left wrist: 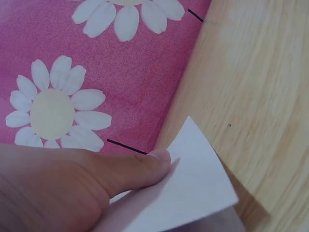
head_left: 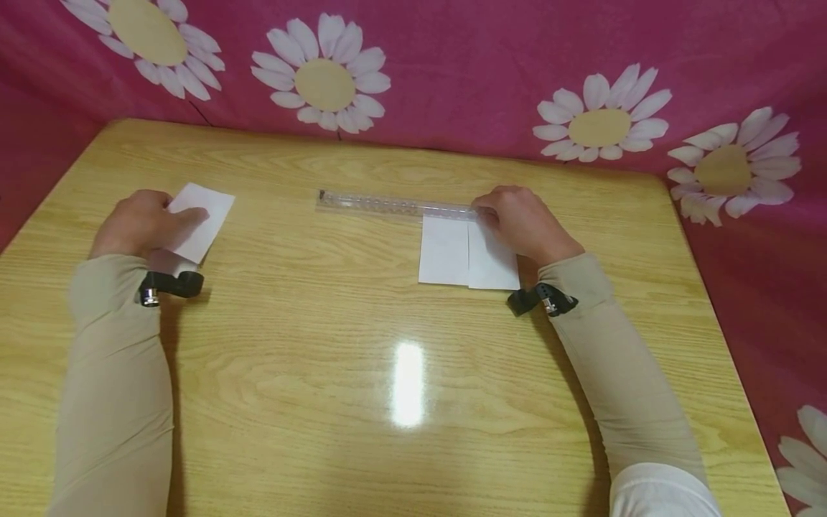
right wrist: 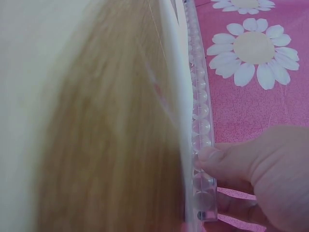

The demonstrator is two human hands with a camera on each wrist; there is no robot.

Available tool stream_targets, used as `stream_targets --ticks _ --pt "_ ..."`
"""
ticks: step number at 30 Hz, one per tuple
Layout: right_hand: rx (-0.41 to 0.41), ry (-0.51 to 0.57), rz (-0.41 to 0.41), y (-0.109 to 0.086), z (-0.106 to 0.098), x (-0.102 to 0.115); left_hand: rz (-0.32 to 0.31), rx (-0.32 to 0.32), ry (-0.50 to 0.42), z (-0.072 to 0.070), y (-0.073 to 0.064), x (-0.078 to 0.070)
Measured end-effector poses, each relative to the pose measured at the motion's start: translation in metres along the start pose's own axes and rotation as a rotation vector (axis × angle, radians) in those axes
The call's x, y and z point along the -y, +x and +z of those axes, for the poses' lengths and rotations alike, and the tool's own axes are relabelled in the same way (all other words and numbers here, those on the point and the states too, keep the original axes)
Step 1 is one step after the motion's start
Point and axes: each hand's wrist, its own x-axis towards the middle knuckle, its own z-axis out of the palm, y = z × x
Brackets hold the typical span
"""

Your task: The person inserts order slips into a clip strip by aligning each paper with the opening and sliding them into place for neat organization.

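My left hand [head_left: 143,222] pinches a white piece of paper [head_left: 209,215] at the left of the table, thumb on top. The sheet [left wrist: 193,186] tilts up in the left wrist view, with another pale layer showing beneath it. Right of centre, my right hand [head_left: 526,224] holds the right end of a clear plastic ruler [head_left: 375,204]. Thumb and fingers grip its edge in the right wrist view, where round bubble shapes run along the ruler [right wrist: 202,106]. Two white paper pieces, a left one [head_left: 444,251] and a right one [head_left: 497,262], lie side by side below the ruler, their top edges along it.
The wood-grain table [head_left: 291,345] meets a pink cloth with daisies [head_left: 452,79] along its back and sides. A bright light reflection [head_left: 408,384] lies on the tabletop near the front. Each wrist wears a small black camera, such as the left camera [head_left: 171,284].
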Motion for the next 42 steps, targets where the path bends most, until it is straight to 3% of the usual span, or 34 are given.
stream_targets --ticks 7,14,28,37,42 --pt "0.001 0.002 0.000 0.000 0.000 -0.001 0.006 -0.003 -0.038 0.003 0.000 -0.005" --pt "0.004 0.006 0.007 0.000 0.000 0.000 0.030 -0.052 -0.041 0.007 0.003 -0.007" --pt "0.026 0.021 0.039 0.000 -0.001 0.001 0.064 -0.052 -0.075 0.008 0.003 -0.013" --pt "0.032 0.028 0.047 0.000 -0.002 0.002 0.125 -0.113 -0.073 0.012 0.008 -0.016" --pt "0.033 0.024 0.039 0.000 -0.003 0.001 0.132 -0.105 -0.082 0.014 0.010 -0.020"
